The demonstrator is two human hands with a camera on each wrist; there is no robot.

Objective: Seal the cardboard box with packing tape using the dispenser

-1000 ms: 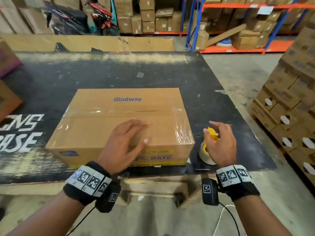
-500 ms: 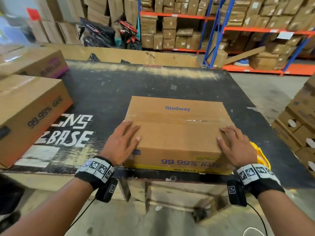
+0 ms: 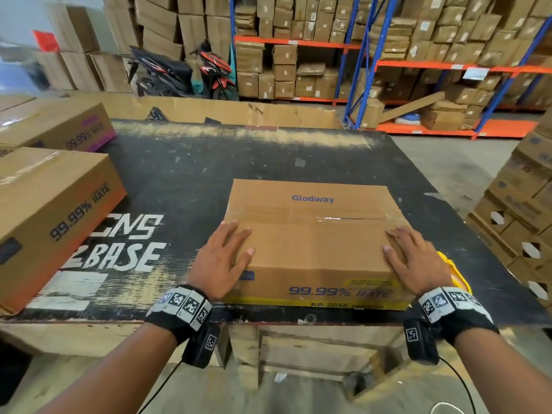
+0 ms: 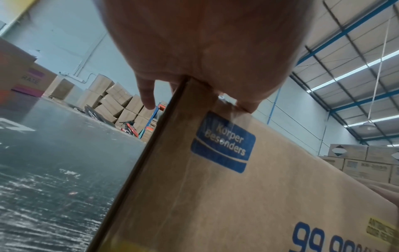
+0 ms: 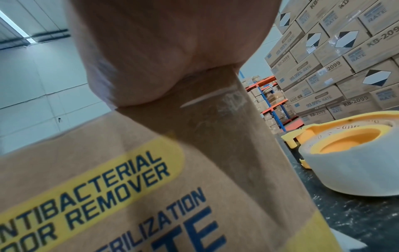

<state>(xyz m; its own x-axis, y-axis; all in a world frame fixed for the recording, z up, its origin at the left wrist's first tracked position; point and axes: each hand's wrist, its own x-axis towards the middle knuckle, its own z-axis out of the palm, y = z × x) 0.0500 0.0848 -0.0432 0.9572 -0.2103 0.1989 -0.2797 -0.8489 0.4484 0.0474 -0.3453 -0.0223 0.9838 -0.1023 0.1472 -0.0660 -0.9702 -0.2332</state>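
Observation:
A brown cardboard box (image 3: 313,243) marked "Glodway" lies near the front edge of the black table (image 3: 185,180), with clear tape along its top seam. My left hand (image 3: 222,258) rests flat on the box's near left corner, fingers straight, palm over the edge (image 4: 194,51). My right hand (image 3: 413,258) lies flat on the near right corner (image 5: 168,51). The yellow tape dispenser (image 3: 457,273) with its clear roll (image 5: 349,163) sits on the table just right of the box, partly hidden behind my right wrist.
Two more cardboard boxes (image 3: 50,216) stand at the table's left side. A pallet stack of boxes (image 3: 519,204) rises to the right. Shelving racks (image 3: 388,64) and a parked motorbike (image 3: 185,73) are beyond the table. White lettering (image 3: 119,243) marks the table left of the box.
My right hand left the dispenser and came to rest on the box's right corner. My left hand slid from the box's middle to its left corner. The view shifted left.

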